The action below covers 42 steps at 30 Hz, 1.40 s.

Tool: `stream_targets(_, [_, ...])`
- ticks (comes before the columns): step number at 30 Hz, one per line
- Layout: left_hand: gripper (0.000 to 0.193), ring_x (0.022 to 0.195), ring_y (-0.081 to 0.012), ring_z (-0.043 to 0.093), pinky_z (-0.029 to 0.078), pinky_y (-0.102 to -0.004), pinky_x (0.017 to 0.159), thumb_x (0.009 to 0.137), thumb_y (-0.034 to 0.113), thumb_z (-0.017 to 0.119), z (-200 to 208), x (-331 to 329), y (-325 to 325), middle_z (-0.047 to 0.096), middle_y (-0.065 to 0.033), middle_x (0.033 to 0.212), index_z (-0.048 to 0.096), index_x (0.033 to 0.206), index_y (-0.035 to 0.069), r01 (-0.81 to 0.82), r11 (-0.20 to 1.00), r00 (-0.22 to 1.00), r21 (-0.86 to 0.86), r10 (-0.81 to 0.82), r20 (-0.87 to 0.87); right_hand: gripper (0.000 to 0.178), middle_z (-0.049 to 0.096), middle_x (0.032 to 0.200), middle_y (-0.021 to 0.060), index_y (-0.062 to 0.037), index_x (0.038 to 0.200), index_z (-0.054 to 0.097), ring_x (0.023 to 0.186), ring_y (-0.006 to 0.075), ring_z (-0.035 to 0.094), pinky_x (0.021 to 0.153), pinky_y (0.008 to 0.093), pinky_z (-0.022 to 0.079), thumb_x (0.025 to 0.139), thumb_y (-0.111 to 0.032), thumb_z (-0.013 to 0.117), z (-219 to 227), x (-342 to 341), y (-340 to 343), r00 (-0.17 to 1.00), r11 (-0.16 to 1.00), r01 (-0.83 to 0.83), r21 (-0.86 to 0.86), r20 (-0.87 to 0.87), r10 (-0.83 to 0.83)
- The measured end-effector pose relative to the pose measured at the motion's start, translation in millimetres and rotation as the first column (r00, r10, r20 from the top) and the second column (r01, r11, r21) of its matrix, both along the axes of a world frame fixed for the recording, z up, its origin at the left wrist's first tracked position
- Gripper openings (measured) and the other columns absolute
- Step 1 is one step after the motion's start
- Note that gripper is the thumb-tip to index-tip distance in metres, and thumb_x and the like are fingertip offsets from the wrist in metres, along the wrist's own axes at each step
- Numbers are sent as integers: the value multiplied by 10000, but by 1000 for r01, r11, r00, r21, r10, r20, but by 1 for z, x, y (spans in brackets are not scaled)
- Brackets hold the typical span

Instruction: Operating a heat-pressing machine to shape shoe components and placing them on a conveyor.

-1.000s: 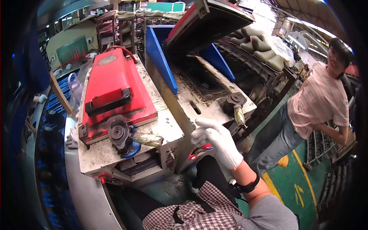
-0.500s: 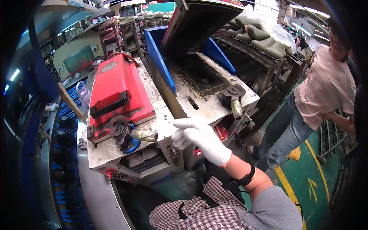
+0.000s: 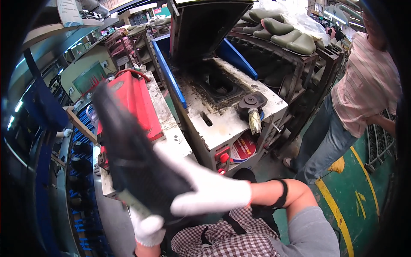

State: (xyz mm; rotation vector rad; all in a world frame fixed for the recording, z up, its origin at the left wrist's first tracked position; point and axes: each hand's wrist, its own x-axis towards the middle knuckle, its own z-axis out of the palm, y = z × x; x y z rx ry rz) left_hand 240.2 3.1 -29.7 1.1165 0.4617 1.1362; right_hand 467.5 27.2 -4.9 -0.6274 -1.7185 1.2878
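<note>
Two white gloves, one black shoe: before me, a worker's left hand grasps its pale-edged lower end; the right hand spreads alongside, its grip I cannot tell. Blurred, dark and tilted, the shoe fronts one red-lidded machine of two.

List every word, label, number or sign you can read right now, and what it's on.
Round red-and-white label, front of the open machine: pale print, not copied out here; its smaller lines are too small to read.
White sheet, upper left: print too small.
Green floor: yellow arrow-like mark, no words seen.
Black shoe: blurred, nothing readable.
</note>
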Motion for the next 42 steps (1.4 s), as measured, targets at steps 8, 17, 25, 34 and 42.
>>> stream_targets(8, [992, 1538, -349, 349, 205, -462, 1272, 904, 412, 699, 104, 93, 134, 359, -226, 1653, 201, 1666, 18, -97, 958, 961, 271, 161, -226, 771, 611, 1398, 179, 118, 1510, 451, 1254, 196, 590, 1094, 312, 455, 911, -312, 674, 68, 169, 79, 880, 893, 450, -23, 180, -439])
stream_targets(17, [760, 1397, -244, 503, 354, -347, 1171, 966, 459, 616, 214, 191, 314, 573, -190, 1476, 472, 1530, -29, -261, 571, 777, 778, 603, -182, 887, 556, 1511, 253, -52, 1519, 537, 1413, 380, 524, 1183, 384, 408, 766, -495, 685, 47, 230, 290, 278, 665, 666, 337, 716, -641])
stream_targets(25, [367, 1136, -290, 601, 455, -392, 1019, 1045, 250, 467, 256, 235, 376, 664, -191, 1185, 647, 1224, -17, 143, -101, 589, 985, 808, -3, 1027, 253, 1659, 325, -193, 1679, 255, 1498, 493, 363, 1224, 519, 340, 864, -710, 604, -17, 230, 325, 78, 747, 601, 283, 910, -407])
stream_targets(34, [310, 977, -318, 654, 494, -435, 895, 1020, 223, 472, 246, 234, 380, 702, -210, 1061, 676, 1113, 10, 42, 144, 368, 989, 918, -149, 1110, 280, 1655, 314, -167, 1692, 193, 1473, 471, 418, 1208, 515, 367, 853, -786, 573, -8, 231, 314, 160, 789, 595, 153, 940, -302])
stream_targets(42, [724, 1249, -306, 636, 443, -338, 1106, 871, 323, 584, 183, 244, 336, 664, -246, 1354, 510, 1507, -14, 93, 512, 524, 854, 704, -479, 659, 563, 1463, 244, -37, 1486, 535, 1364, 414, 532, 1148, 450, 430, 996, -475, 581, 9, 223, 133, 239, 773, 372, 515, 751, -615])
